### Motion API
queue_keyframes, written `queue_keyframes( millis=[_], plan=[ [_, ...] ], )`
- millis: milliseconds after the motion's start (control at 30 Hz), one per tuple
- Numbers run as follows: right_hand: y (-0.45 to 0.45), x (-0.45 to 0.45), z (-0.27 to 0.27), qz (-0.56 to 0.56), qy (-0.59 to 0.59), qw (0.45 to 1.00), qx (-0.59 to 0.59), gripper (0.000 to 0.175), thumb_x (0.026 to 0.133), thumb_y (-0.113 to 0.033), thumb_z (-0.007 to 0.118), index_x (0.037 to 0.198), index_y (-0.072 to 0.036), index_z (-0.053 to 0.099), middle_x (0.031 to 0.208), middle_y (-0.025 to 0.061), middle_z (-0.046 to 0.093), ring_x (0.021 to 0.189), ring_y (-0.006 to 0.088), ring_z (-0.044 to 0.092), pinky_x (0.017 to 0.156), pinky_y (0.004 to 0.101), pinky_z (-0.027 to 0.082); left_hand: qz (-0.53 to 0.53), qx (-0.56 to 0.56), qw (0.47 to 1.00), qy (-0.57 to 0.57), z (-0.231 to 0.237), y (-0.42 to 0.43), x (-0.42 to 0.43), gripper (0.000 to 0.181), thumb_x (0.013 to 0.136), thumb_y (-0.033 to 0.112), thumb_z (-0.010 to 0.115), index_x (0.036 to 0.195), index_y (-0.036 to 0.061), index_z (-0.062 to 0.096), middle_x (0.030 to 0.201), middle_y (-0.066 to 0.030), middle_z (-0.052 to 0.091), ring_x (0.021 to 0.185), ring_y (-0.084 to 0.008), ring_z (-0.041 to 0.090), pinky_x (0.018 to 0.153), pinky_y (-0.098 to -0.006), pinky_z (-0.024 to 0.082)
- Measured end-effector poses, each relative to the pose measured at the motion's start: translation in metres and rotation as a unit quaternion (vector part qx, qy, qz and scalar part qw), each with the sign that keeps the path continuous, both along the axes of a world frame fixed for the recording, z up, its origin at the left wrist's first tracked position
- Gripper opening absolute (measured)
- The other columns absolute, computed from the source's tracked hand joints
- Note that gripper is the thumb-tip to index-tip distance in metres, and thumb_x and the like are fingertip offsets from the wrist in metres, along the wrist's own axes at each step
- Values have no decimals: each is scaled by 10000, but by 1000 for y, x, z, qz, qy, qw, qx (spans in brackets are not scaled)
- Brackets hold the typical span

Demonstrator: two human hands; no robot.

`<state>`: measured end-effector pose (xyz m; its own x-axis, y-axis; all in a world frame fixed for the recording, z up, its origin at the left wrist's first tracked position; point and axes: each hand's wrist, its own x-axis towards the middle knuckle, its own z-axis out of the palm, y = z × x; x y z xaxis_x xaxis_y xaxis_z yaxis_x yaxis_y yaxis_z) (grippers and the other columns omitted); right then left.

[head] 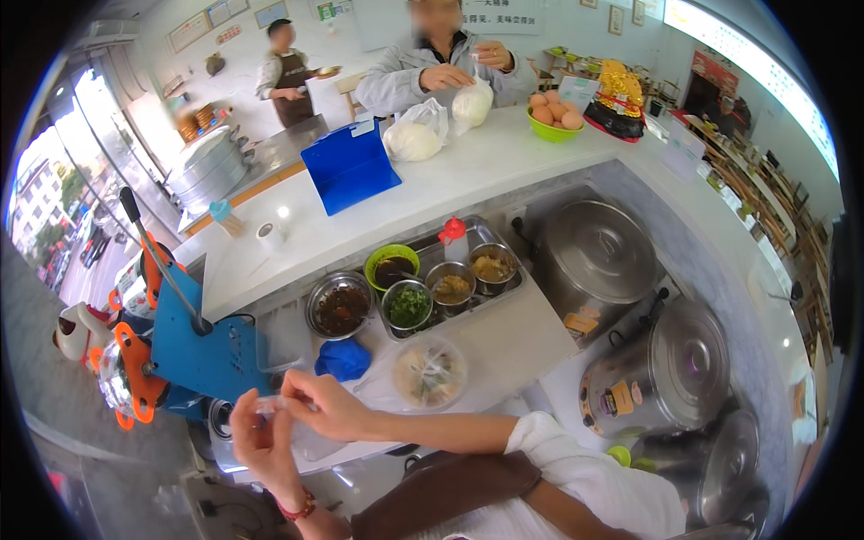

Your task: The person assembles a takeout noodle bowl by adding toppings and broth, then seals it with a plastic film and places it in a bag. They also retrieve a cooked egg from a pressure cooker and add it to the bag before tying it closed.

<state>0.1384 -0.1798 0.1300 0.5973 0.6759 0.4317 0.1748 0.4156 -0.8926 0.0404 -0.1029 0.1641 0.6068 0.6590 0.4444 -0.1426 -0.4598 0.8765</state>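
My left hand (263,439), with a red beaded bracelet at the wrist, and my right hand (327,405) pinch the gathered top of a clear thin plastic bag (314,442) at the work surface's left end. The bag hangs below my right hand; what it holds cannot be told. To the right stands a round clear-lidded container of food (430,372) with plastic film around it. A crumpled blue cloth or bag (343,359) lies just behind my hands, near a metal bowl of dark sauce (339,305).
A blue lever-operated press (202,331) stands at left. Behind are a steel bowl of chopped greens (407,304), a green sauce bowl (391,266) and a red-capped squeeze bottle (455,239). Large lidded steel pots (597,253) stand right. Across the counter (472,175), a person handles a bagged white item (472,104).
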Motion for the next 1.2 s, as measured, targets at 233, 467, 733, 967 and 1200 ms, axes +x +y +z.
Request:
queue_keyframes(
  millis=[233,467,733,967,1200],
  plan=[
    [-48,2,31,78,22,996,36,109,908,-89,499,852,-3,464,675,54,518,616,113,492,588,252,415,38,-83,993,-69,28,-39,2,355,810,-84,530,1154,4,515,899,-12,558,779,-58,517,689,-166,415],
    [-52,8,29,51,77,991,99,96,891,-74,509,854,5,467,701,64,543,626,130,520,582,270,422,-5,-80,993,-87,35,-46,9,390,810,-73,534,1191,-1,494,948,-38,550,819,-88,526,731,-182,418],
    [-31,24,65,-31,-90,991,95,84,908,-68,455,846,-38,408,592,63,535,549,147,570,485,273,409,0,55,997,-56,49,-37,31,341,779,15,627,1108,-20,543,970,-59,582,849,-105,543,735,-211,433],
    [-34,37,54,136,62,982,113,140,892,-92,509,1002,-21,460,663,30,535,612,74,531,550,231,419,-34,-88,984,-150,53,-9,64,163,763,-57,603,921,-21,582,809,-2,553,702,-55,474,627,-175,364],
    [-38,80,48,85,107,985,104,148,903,-91,480,803,-17,560,727,10,564,627,64,465,579,226,389,-99,-78,986,-112,58,1,93,296,790,-18,597,1085,-31,580,733,20,503,622,-41,430,544,-163,331]
  ],
)
